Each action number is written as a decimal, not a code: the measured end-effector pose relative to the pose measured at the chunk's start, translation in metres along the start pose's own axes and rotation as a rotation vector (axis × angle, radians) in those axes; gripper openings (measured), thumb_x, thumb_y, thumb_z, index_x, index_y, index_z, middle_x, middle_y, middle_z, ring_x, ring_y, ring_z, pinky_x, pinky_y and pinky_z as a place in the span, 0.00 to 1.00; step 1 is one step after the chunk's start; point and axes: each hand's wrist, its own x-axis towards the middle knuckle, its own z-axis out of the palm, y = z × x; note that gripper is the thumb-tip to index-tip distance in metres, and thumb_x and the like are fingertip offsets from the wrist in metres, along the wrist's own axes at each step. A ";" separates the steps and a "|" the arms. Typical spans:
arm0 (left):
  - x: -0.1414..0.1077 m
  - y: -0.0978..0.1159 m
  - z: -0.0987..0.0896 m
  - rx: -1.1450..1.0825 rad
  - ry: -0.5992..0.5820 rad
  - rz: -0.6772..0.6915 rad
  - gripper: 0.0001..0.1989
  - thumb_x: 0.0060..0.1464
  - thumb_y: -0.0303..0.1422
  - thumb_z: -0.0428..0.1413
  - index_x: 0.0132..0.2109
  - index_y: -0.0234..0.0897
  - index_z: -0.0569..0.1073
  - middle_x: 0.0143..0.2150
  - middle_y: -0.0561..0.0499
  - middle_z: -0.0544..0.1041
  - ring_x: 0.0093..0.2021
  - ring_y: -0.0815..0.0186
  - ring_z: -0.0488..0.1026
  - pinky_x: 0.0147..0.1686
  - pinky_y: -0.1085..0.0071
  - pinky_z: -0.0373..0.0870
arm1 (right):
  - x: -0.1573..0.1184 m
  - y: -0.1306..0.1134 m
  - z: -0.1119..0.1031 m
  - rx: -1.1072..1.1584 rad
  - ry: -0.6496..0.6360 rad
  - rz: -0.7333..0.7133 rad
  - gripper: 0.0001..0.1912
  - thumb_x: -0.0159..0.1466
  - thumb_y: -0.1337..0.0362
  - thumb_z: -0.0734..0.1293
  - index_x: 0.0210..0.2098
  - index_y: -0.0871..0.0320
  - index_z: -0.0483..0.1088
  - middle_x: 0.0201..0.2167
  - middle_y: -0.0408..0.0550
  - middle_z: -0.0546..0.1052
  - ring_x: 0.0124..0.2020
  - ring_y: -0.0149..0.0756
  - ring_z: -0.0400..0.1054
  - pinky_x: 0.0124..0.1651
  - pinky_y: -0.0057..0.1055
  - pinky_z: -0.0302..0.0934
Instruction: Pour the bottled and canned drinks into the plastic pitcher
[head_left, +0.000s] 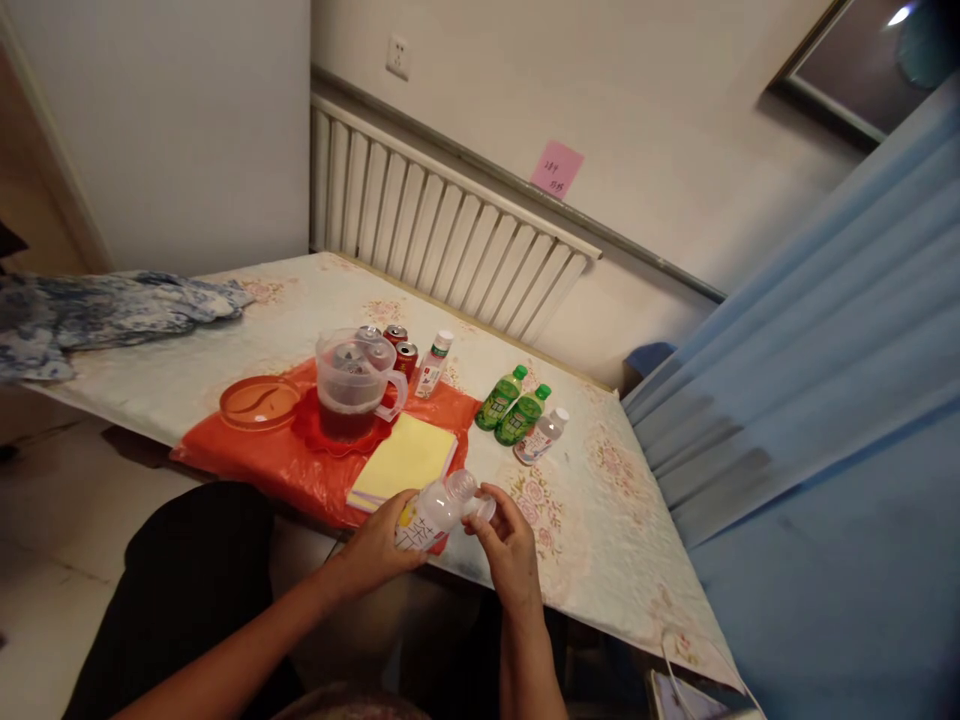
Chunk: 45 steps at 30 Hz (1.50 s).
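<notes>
My left hand [379, 548] is wrapped round a clear plastic bottle [441, 508] with a white and yellow label. The bottle leans to the right, and its mouth is uncovered. Right beside that mouth, my right hand [511, 550] pinches a whitish bottle cap [484, 508] between thumb and fingers. Both hands are above the table's front edge. Just beyond them lies a yellow paper pad [409, 458]. A clear pitcher [352, 385] with dark liquid in its bottom stands on a red scalloped plate [304, 425].
Green bottles [521, 415] and a white-capped bottle [541, 437] stand on the right. Soda cans [406, 358] and another bottle [432, 368] are behind the pitcher. An orange lid [260, 405] rests on a red plastic sheet [225, 452]. Blue curtains [810, 330] hang at right.
</notes>
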 end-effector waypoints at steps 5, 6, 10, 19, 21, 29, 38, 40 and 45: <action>-0.001 -0.005 0.000 -0.063 -0.026 -0.042 0.37 0.37 0.34 0.65 0.57 0.35 0.65 0.53 0.43 0.75 0.52 0.50 0.72 0.52 0.58 0.68 | 0.000 -0.003 0.004 0.044 0.018 0.013 0.22 0.52 0.63 0.74 0.47 0.55 0.74 0.43 0.47 0.80 0.30 0.32 0.73 0.39 0.32 0.71; -0.001 -0.005 0.000 -0.085 -0.040 -0.045 0.37 0.37 0.34 0.65 0.57 0.35 0.65 0.53 0.43 0.75 0.53 0.50 0.71 0.53 0.58 0.68 | -0.001 -0.003 0.004 0.056 0.015 0.020 0.22 0.52 0.63 0.74 0.47 0.55 0.74 0.43 0.47 0.80 0.30 0.32 0.73 0.39 0.33 0.71; 0.000 -0.008 -0.002 -0.245 -0.111 -0.068 0.39 0.41 0.37 0.65 0.60 0.36 0.61 0.56 0.42 0.73 0.56 0.50 0.70 0.55 0.57 0.67 | -0.003 -0.005 0.004 0.082 -0.003 0.031 0.22 0.52 0.64 0.74 0.47 0.55 0.73 0.43 0.47 0.80 0.30 0.32 0.73 0.40 0.34 0.72; 0.002 -0.020 0.001 -0.454 -0.180 -0.101 0.42 0.42 0.43 0.66 0.61 0.37 0.57 0.55 0.43 0.73 0.56 0.50 0.71 0.52 0.57 0.70 | -0.006 -0.002 0.012 0.107 -0.052 0.034 0.21 0.52 0.65 0.73 0.47 0.55 0.73 0.45 0.49 0.81 0.32 0.34 0.74 0.39 0.34 0.72; 0.001 -0.018 0.000 -0.466 -0.188 -0.104 0.42 0.42 0.44 0.66 0.60 0.36 0.57 0.55 0.42 0.73 0.55 0.50 0.71 0.51 0.57 0.70 | -0.007 -0.002 0.014 0.106 -0.057 0.034 0.21 0.52 0.65 0.73 0.46 0.55 0.73 0.45 0.49 0.81 0.32 0.34 0.74 0.39 0.34 0.72; -0.001 0.001 -0.006 -0.588 -0.281 -0.106 0.42 0.43 0.48 0.66 0.61 0.35 0.60 0.55 0.40 0.73 0.55 0.47 0.70 0.53 0.54 0.68 | -0.008 -0.005 0.018 0.108 -0.071 0.060 0.21 0.51 0.64 0.73 0.46 0.55 0.73 0.42 0.47 0.80 0.33 0.36 0.74 0.40 0.35 0.72; -0.005 0.013 -0.009 -0.644 -0.277 -0.147 0.42 0.44 0.47 0.66 0.61 0.35 0.60 0.55 0.40 0.74 0.55 0.48 0.71 0.53 0.55 0.67 | -0.008 -0.003 0.020 0.116 -0.091 0.071 0.21 0.52 0.62 0.73 0.46 0.56 0.73 0.39 0.46 0.80 0.33 0.35 0.74 0.37 0.32 0.70; -0.005 0.013 -0.008 -0.646 -0.270 -0.156 0.41 0.44 0.47 0.66 0.60 0.35 0.61 0.56 0.40 0.74 0.56 0.48 0.70 0.54 0.54 0.67 | -0.008 -0.002 0.020 0.112 -0.086 0.069 0.21 0.52 0.61 0.73 0.46 0.56 0.73 0.39 0.46 0.80 0.33 0.35 0.73 0.37 0.32 0.70; -0.005 0.008 -0.007 -0.673 -0.275 -0.174 0.41 0.44 0.47 0.67 0.60 0.36 0.61 0.54 0.40 0.75 0.55 0.48 0.72 0.52 0.55 0.69 | -0.009 -0.001 0.022 0.099 -0.091 0.059 0.20 0.53 0.60 0.73 0.46 0.55 0.73 0.40 0.47 0.80 0.33 0.36 0.74 0.37 0.32 0.71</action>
